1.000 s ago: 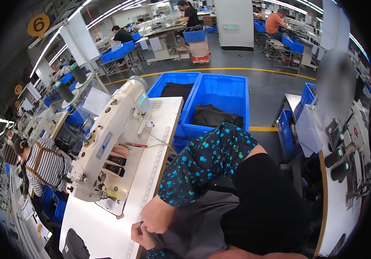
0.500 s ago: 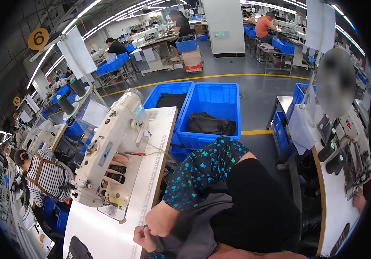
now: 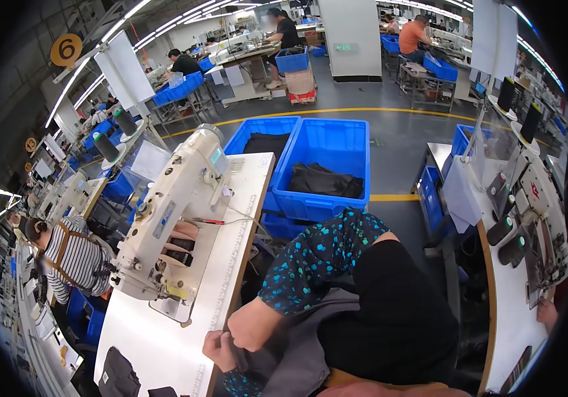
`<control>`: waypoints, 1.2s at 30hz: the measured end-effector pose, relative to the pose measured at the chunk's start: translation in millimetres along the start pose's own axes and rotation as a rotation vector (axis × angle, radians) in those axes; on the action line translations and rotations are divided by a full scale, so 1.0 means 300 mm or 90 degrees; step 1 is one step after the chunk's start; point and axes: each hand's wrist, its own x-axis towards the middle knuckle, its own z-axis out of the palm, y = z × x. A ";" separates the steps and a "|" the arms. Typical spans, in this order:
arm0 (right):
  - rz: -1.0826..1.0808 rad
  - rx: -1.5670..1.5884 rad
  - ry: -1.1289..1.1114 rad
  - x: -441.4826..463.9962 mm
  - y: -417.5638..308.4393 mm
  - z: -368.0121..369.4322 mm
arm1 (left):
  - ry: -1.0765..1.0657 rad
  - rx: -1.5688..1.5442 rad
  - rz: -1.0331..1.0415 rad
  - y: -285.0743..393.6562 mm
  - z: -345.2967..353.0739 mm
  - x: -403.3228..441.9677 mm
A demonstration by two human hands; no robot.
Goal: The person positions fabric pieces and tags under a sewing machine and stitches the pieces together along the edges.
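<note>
My two hands are close together at the front edge of the sewing table, gripping dark grey fabric (image 3: 297,354) that drapes down over my lap. The right hand (image 3: 254,324) is closed, its back toward the camera and its fingertips mostly hidden. Just below it, my left hand (image 3: 220,349) pinches an edge of the same fabric between thumb and fingers. Beyond them on the white table (image 3: 155,347) stands a sewing machine (image 3: 165,212), with its needle area apart from my hands. A folded black piece (image 3: 120,374) lies at the table's near left.
Two blue bins (image 3: 324,205) with dark cloth stand past the table. A red-handled tool (image 3: 208,221) lies beside the machine. Another sewing machine (image 3: 538,205) is at right, with a co-worker's hand (image 3: 548,313) near it. A person in stripes (image 3: 76,258) sits at left.
The view has shifted slightly. My hands stay together on the grey fabric, with the left fingers now a little higher and a bit of fabric showing between the hands.
</note>
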 end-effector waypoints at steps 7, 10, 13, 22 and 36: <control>0.009 0.071 0.024 0.010 0.037 -0.018 | 0.009 0.075 0.011 0.005 -0.009 -0.004; 0.002 0.168 0.033 0.020 0.059 -0.007 | 0.011 0.101 -0.016 0.038 -0.018 -0.008; -0.082 0.172 0.053 0.056 0.098 -0.009 | 0.003 0.071 -0.154 0.106 -0.072 -0.007; 0.074 0.034 0.304 0.208 0.261 0.214 | -0.270 0.626 -0.120 0.447 -0.321 0.477; 0.269 0.088 0.254 0.036 0.259 0.491 | -0.107 0.594 -0.203 0.031 -0.217 0.485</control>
